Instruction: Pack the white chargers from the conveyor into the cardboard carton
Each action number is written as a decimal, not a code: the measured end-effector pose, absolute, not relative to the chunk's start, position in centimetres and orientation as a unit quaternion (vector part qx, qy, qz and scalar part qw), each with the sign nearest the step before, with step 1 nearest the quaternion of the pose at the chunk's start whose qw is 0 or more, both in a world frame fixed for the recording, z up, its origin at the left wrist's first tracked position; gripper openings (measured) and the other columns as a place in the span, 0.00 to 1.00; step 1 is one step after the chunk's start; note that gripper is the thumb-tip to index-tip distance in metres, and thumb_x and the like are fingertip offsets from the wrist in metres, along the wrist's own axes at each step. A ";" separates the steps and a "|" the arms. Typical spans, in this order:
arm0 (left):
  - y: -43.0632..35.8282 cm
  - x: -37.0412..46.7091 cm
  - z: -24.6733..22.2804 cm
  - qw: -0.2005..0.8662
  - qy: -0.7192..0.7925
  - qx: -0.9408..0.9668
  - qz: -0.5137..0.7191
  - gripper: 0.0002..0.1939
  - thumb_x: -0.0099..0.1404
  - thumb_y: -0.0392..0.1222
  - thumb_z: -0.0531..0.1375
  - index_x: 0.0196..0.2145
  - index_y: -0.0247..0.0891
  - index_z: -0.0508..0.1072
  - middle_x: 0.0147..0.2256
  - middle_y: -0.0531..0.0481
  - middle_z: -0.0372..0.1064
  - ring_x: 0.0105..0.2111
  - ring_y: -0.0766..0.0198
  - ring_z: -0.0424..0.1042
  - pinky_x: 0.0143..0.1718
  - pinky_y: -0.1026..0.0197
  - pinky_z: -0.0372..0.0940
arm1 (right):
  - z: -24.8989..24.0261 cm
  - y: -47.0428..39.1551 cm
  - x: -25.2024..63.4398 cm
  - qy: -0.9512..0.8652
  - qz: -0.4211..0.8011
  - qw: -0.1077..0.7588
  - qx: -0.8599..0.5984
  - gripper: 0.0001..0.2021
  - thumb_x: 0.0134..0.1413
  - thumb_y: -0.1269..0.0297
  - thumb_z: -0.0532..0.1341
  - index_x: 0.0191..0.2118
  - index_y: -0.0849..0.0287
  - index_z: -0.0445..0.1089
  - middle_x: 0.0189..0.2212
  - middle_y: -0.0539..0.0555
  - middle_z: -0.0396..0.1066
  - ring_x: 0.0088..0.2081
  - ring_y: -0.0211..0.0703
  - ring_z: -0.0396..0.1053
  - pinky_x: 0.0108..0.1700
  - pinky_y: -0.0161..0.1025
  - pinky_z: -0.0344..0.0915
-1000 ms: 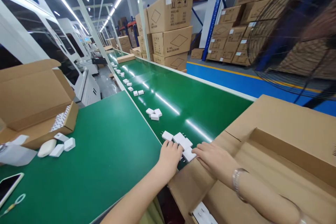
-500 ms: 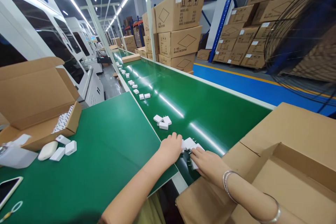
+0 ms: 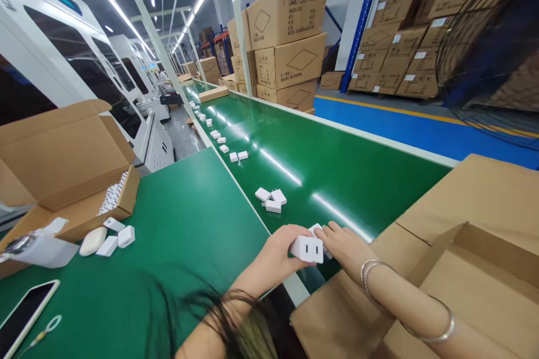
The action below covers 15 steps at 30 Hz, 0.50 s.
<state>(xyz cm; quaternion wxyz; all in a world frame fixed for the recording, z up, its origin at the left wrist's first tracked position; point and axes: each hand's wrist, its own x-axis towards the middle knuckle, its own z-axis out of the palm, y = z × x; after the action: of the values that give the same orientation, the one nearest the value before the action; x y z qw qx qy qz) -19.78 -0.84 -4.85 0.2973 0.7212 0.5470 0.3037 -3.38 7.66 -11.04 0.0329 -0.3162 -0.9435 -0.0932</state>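
At the lower centre of the frame, a worker's left hand (image 3: 275, 255) lifts a white plug-in charger (image 3: 307, 248) just clear of the green conveyor belt (image 3: 337, 174), its grip clamped on the block's left end with thumb below and fingers over the top, the two-slot face turned to the camera. The right hand (image 3: 347, 247) lies flat just beside it, fingers loosely together over more white chargers (image 3: 316, 229) on the belt; whether it grips one cannot be told. The charger looks light, rigid and smooth-sided, a hard plastic block best pinched across its flat faces, away from the metal prongs. Half a second earlier both hands were pressed low on the belt, gathering the pieces; now one is raised off it. Another cluster of chargers (image 3: 272, 199) has travelled nearer. An open carton (image 3: 475, 286) waits at lower right.
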 end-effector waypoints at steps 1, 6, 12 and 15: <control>-1.9 -19.8 -4.6 0.330 0.522 0.702 0.356 0.18 0.52 0.37 0.63 0.42 0.37 0.65 0.46 0.47 0.66 0.45 0.61 0.66 0.46 0.60 0.61 | -11.1 7.6 -3.4 -0.943 -0.084 0.038 -0.319 0.14 0.42 0.84 0.52 0.30 0.56 0.61 0.24 0.53 0.65 0.30 0.47 0.64 0.25 0.37 0.56; -5.9 -18.7 -3.9 0.410 0.471 0.619 0.477 0.15 0.52 0.41 0.63 0.38 0.37 0.66 0.46 0.42 0.67 0.49 0.56 0.64 0.49 0.56 0.60 | -8.7 7.6 -0.7 -0.944 -0.012 0.061 -0.323 0.10 0.44 0.79 0.54 0.30 0.56 0.63 0.27 0.54 0.68 0.31 0.46 0.66 0.27 0.37 0.59; -7.1 -17.5 -4.4 0.413 0.418 0.618 0.522 0.15 0.53 0.42 0.62 0.39 0.39 0.66 0.44 0.43 0.68 0.49 0.55 0.64 0.50 0.53 0.59 | -3.5 3.5 4.8 -0.786 0.426 0.143 -0.424 0.19 0.48 0.47 0.56 0.42 0.52 0.63 0.31 0.52 0.70 0.30 0.46 0.68 0.29 0.40 0.67; -7.4 -16.3 -4.6 0.420 0.408 0.627 0.514 0.15 0.53 0.41 0.62 0.39 0.39 0.64 0.43 0.43 0.68 0.47 0.55 0.66 0.49 0.53 0.61 | -3.1 -1.7 6.9 -0.477 0.721 0.218 -0.452 0.23 0.42 0.42 0.59 0.41 0.50 0.67 0.33 0.55 0.71 0.32 0.50 0.69 0.27 0.41 0.69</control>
<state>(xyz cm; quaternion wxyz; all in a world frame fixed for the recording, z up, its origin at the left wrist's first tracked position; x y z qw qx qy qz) -16.32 -7.37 -4.58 0.4204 0.6267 0.4081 0.5138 6.93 -1.66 -3.14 0.2180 -0.4523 -0.4771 0.7213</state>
